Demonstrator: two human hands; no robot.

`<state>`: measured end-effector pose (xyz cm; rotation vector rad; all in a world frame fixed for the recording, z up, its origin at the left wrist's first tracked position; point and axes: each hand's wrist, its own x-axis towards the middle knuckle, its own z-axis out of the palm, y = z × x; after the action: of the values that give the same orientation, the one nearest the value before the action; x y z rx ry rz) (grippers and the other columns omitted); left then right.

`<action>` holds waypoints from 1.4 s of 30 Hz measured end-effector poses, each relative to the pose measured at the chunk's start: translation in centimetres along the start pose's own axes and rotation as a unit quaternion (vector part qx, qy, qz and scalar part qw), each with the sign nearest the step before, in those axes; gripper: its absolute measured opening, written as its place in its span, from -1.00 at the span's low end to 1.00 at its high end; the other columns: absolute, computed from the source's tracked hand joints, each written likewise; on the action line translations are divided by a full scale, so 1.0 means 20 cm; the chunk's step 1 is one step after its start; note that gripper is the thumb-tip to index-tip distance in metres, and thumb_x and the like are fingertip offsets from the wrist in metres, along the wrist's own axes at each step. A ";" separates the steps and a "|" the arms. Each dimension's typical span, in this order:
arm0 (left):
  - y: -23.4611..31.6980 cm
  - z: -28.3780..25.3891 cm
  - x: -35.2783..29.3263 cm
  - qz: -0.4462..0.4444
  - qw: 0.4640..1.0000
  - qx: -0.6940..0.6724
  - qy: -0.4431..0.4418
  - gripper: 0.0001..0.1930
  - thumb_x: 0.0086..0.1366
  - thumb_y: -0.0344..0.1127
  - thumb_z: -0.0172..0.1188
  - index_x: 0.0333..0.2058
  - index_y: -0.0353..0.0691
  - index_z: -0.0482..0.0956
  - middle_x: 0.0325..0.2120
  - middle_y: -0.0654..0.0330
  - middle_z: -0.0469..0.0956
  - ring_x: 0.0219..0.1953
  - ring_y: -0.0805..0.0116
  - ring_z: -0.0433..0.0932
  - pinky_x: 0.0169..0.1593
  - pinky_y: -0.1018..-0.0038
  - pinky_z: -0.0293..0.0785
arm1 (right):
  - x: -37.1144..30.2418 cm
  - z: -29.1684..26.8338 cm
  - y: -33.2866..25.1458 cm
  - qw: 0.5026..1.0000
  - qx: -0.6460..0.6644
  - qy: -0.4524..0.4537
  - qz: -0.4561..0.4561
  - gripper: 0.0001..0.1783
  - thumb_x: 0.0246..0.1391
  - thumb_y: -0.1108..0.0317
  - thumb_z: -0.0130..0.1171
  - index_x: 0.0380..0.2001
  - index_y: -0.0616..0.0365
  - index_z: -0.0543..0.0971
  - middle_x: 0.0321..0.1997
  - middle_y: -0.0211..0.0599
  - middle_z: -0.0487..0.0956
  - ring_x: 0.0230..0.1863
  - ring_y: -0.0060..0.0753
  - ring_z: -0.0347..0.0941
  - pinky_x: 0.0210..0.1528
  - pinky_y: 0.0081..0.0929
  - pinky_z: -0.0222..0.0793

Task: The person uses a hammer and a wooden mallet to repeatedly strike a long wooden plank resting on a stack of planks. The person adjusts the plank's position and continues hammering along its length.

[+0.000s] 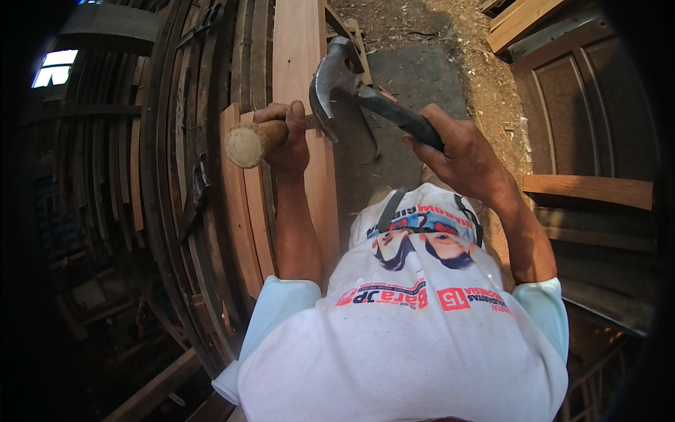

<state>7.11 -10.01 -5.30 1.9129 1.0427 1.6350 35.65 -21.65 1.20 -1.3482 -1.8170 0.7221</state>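
My left hand (290,146) is closed around a chisel (247,145), whose round, pale wooden handle end faces left. A short piece of its metal blade shows to the right of my thumb, and the tip is hidden behind the hammer head. In my right hand (464,151) is a claw hammer (329,86), gripped by its dark handle. The hammer's steel head is raised in front of the chisel blade, near my left hand. Under both tools runs a long, smooth, light reddish plank (301,53). I cannot tell whether the blade touches the wood.
Several long boards (211,204) stand or lie close along the left side. A dark panelled door (590,105) leans at the right, with a loose timber piece (589,191) across it. Wood chips litter the ground (485,70) beyond a dark flat sheet (422,77).
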 end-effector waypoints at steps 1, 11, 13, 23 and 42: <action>0.01 0.00 0.00 0.009 1.000 0.004 -0.004 -0.89 0.47 -0.51 0.16 -0.24 -0.21 0.40 -0.42 0.23 0.55 -0.44 0.55 0.53 -0.30 0.56 0.47 | 0.00 0.00 0.00 1.000 0.000 -0.001 0.002 -0.77 0.27 0.36 0.33 -0.26 0.17 0.44 -0.62 -0.19 0.41 -0.62 -0.17 0.43 -0.50 -0.19 0.30; 0.04 0.07 -0.04 -0.018 0.996 0.038 -0.075 -0.76 0.34 -0.41 0.41 -0.41 -0.22 0.48 -0.49 0.20 0.49 -0.47 0.41 0.47 -0.35 0.42 0.43 | 0.01 0.03 0.01 0.999 -0.007 0.006 0.036 -0.78 0.25 0.38 0.35 -0.20 0.18 0.49 -0.60 -0.23 0.37 -0.57 -0.30 0.37 -0.46 -0.28 0.30; 0.11 0.13 -0.04 0.003 0.997 -0.026 -0.076 -0.75 0.30 -0.43 0.43 -0.43 -0.21 0.47 -0.51 0.20 0.49 -0.49 0.38 0.50 -0.36 0.40 0.45 | -0.01 0.04 0.01 0.998 -0.017 0.013 0.053 -0.79 0.25 0.39 0.35 -0.19 0.19 0.51 -0.59 -0.31 0.37 -0.56 -0.42 0.33 -0.46 -0.34 0.28; 0.10 0.30 -0.12 0.127 0.989 0.038 -0.066 -0.75 0.16 -0.37 0.51 -0.43 -0.14 0.52 -0.55 0.20 0.51 -0.48 0.13 0.59 -0.38 0.27 0.48 | -0.18 -0.01 -0.11 0.972 0.112 0.192 0.074 -0.88 0.32 0.46 0.28 -0.26 0.22 0.52 -0.59 -0.48 0.44 -0.61 -0.76 0.27 -0.57 -0.67 0.19; 0.13 0.29 -0.10 0.134 0.990 0.028 -0.037 -0.75 0.16 -0.31 0.49 -0.44 -0.11 0.50 -0.57 0.20 0.48 -0.51 0.14 0.57 -0.42 0.23 0.47 | -0.15 0.06 -0.16 0.969 0.128 0.201 0.069 -0.86 0.34 0.44 0.27 -0.28 0.28 0.55 -0.59 -0.50 0.46 -0.62 -0.76 0.30 -0.62 -0.68 0.16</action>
<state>13.31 -12.33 -6.04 2.2124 0.8388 1.6751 33.33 -25.47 2.36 -1.3424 -1.2764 0.6701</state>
